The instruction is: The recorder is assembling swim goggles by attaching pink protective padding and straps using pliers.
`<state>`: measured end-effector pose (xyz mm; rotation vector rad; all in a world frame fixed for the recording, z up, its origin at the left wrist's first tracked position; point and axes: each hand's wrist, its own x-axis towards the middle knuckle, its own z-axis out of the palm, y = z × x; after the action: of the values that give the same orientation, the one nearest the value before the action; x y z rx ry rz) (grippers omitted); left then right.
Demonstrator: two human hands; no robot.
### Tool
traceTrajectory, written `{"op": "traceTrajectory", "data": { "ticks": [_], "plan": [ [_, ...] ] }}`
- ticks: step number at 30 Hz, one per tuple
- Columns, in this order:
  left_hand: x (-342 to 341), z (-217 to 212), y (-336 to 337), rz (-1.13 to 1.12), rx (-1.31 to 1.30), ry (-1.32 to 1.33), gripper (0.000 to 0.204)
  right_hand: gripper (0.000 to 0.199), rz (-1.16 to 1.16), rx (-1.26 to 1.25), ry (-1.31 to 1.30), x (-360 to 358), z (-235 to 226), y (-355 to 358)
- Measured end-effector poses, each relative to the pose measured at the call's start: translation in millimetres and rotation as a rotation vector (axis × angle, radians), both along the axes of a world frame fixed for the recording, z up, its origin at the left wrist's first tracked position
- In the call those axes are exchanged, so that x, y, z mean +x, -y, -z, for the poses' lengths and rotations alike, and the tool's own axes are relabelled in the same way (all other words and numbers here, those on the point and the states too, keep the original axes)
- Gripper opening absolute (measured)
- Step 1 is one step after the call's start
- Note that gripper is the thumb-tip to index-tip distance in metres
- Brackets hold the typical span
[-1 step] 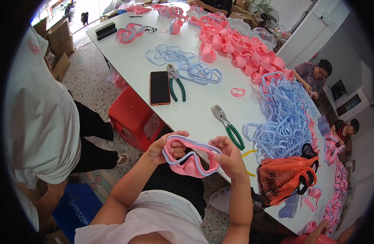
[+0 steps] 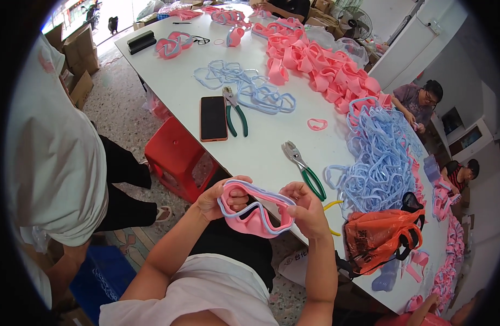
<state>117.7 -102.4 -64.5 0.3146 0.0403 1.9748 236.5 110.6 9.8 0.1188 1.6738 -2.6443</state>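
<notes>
Over the table's near edge I hold a soft pink goggle frame (image 2: 251, 225) with a light blue rim, tilted so its inner opening shows. My left hand (image 2: 220, 200) grips its left end, some fingers curled inside the opening. The right end is pinched between thumb and fingers of my right hand (image 2: 306, 211). Just beyond that hand lie green-handled pliers (image 2: 303, 169), and yellow handles (image 2: 332, 205) show beside it. A large heap of light blue rims (image 2: 377, 157) lies to the right. Farther back are a loose pink ring (image 2: 317, 124) and several blue rims (image 2: 244, 89).
A phone (image 2: 213, 118) and second pliers (image 2: 237, 113) lie on the white table (image 2: 261, 146). Pink pieces (image 2: 315, 60) pile along its far side. An orange bag (image 2: 377, 239) sits at right. A red stool (image 2: 179, 155) and a standing person (image 2: 59, 146) are left; others work across the table.
</notes>
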Motion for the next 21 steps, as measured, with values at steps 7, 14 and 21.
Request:
{"op": "traceTrajectory", "data": {
  "ticks": [7, 14, 21],
  "plan": [
    [-1.5, -29.4, -5.3, -0.265, -0.626, -0.431, 0.037, 0.052, 0.157, 0.025, 0.093, -3.2, 3.2, -7.7],
    [3.7, -31.1, -19.6, -0.614, -0.858, -0.795, 0.022, 0.021, 0.397, 0.944, 0.045, -14.8, 4.7, 0.6],
    [-4.8, -44.9, -25.8, -1.154, -1.095, -1.507, 0.017, 0.02, 0.504, 1.431, -0.24, -35.5, 1.7, -13.2]
  ]
}}
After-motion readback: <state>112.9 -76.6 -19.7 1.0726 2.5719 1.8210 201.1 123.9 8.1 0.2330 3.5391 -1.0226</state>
